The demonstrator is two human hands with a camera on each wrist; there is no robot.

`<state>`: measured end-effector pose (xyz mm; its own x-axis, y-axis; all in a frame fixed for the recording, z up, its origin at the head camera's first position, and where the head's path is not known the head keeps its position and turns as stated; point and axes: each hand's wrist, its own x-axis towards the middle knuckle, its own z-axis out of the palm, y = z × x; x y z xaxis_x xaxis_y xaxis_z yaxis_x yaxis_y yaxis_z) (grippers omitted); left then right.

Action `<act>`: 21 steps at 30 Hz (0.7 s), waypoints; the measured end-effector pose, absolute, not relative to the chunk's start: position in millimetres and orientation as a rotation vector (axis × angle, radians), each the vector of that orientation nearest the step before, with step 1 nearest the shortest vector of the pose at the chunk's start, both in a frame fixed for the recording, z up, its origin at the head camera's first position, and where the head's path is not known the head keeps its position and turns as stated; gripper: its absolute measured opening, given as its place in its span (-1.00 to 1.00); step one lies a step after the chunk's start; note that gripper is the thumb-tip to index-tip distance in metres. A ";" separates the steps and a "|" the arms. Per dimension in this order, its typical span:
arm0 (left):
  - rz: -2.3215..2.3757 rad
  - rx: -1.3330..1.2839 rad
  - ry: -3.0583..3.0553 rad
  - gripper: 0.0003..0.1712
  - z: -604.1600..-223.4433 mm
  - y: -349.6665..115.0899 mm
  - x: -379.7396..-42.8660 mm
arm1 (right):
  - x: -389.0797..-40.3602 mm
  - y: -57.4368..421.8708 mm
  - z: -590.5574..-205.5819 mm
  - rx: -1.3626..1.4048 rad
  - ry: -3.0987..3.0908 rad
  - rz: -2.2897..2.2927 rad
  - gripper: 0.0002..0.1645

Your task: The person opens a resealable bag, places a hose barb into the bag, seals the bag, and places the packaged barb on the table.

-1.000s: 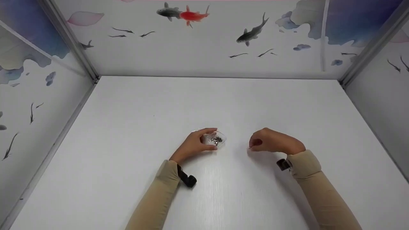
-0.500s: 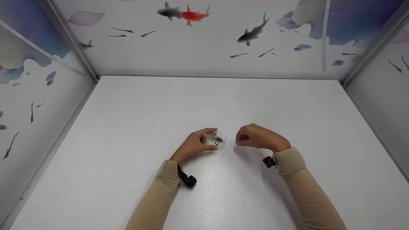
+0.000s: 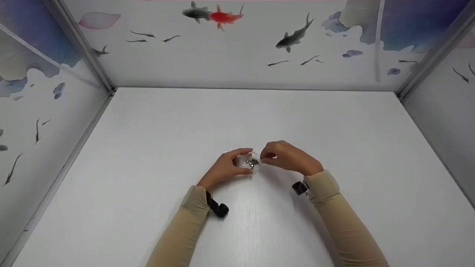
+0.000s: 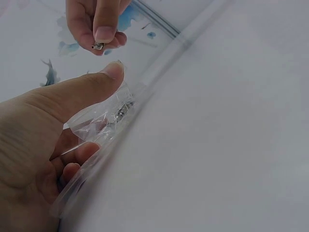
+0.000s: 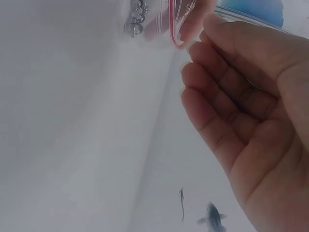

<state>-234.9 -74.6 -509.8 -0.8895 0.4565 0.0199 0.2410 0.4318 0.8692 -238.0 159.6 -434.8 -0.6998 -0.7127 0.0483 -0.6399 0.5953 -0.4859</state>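
Observation:
A clear zip-lock bag (image 3: pixel 242 161) is held open-mouthed between the thumb and fingers of my left hand (image 3: pixel 222 165). Several small shiny metal pieces (image 3: pixel 253 163) lie inside it. The right wrist view shows the red seal line (image 5: pixel 172 24) at the bag's mouth. My right hand (image 3: pixel 289 157) is right at the mouth, its fingers overlapping the bag's right edge in the head view. Between its thumb and forefinger it pinches a small metal piece (image 4: pixel 98 46), clearest in the left wrist view; its exact kind is too small to tell.
Both hands work over a white table (image 3: pixel 148 122). Printed panels with fish enclose it: a back wall (image 3: pixel 237 55), a left wall (image 3: pixel 22 126) and a right wall (image 3: pixel 445 104). Black wrist cameras hang under both sleeves, the left camera (image 3: pixel 221 210) close above the table.
My right hand has moved left and slightly away from me, from well right of the bag to its mouth, still pinching the small piece. The left hand and bag stay in place.

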 end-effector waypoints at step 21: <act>1.429 0.623 2.483 -0.24 -509.5 -75.3 -234.8 | -239.8 145.6 -446.2 -1.223 2.723 -0.762 -0.84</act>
